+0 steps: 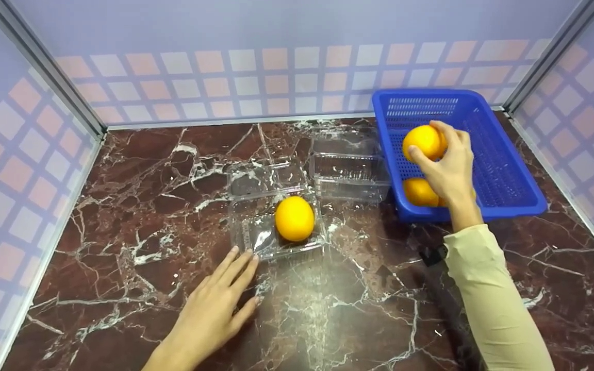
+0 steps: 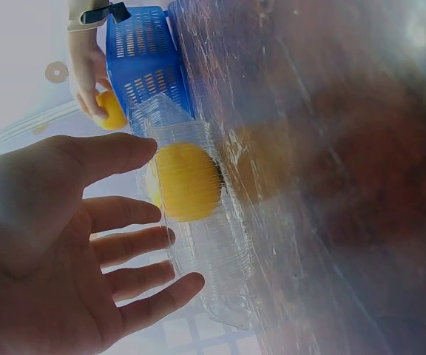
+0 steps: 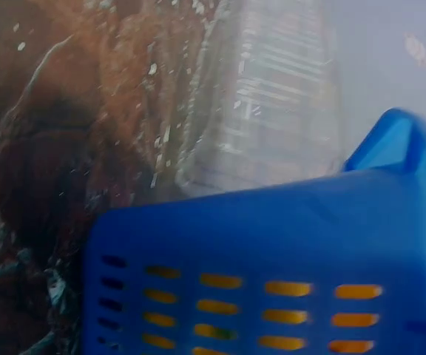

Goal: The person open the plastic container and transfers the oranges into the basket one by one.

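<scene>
My right hand (image 1: 449,167) grips an orange (image 1: 422,142) over the left part of a blue plastic basket (image 1: 513,211). Below it in the basket lies another orange (image 1: 418,192), partly hidden by the hand and wrist. A third orange (image 1: 295,218) sits in the right half of an open clear plastic clamshell box (image 1: 253,234), whose lid (image 1: 261,178) is folded back. With fingers spread, my left hand (image 1: 214,304) has its fingertips right at the box's front left corner. The left wrist view shows the left palm (image 2: 43,244) with nothing in it.
Several clear plastic boxes (image 1: 348,167) stand between the clamshell and the basket, close to its left wall. Everything rests on a dark red marbled tabletop (image 1: 121,232). Checked panels (image 1: 276,77) close off the back and both sides. A small black object (image 1: 432,255) shows by the right sleeve.
</scene>
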